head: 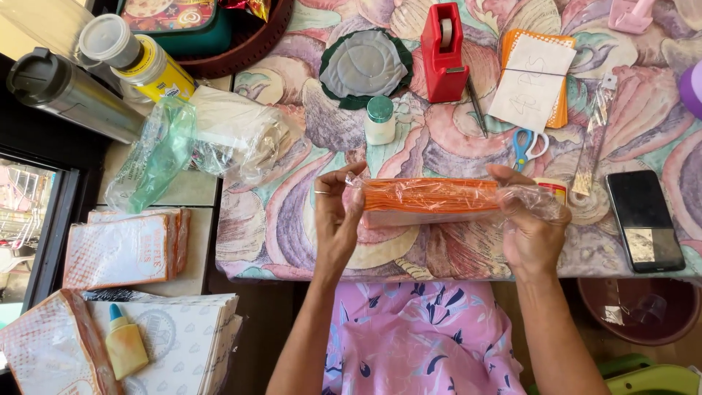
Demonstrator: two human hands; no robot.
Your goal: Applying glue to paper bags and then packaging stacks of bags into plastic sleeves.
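Pink floral fabric (420, 340) on the person's lap fills the bottom of the view, with both forearms rising from it. Fingers (356, 199) of the left hand (335, 219), one with a ring, are pinched together on the left end of a clear plastic bag (431, 201) holding a flat stack of orange-edged paper sheets (428, 194). The right hand (530, 223) clamps the other end, its fingers inside or under the loose plastic, so exactly how they lie is hard to make out. The bag is held level just above the near part of the surface (292, 219), which wears a shell-patterned cloth.

Beyond the bag stand a small white bottle with a green cap (379, 121), a red tape dispenser (443, 55), a pen (476, 106), blue-handled scissors (528, 146) partly hidden behind the right hand, and an orange-backed paper stack (534, 77). A round grey and green mat (364, 67) lies near the dispenser. A black phone (645, 219) lies to the right, beside a narrow clear packet (594, 139).

To the left are crumpled plastic bags (190, 146), a steel flask (69, 91), a yellow-labelled jar (142, 58), stacks of printed paper bags (124, 249) and a small yellow glue bottle (126, 342). A brown bowl (643, 311) under the surface is partly cut off.
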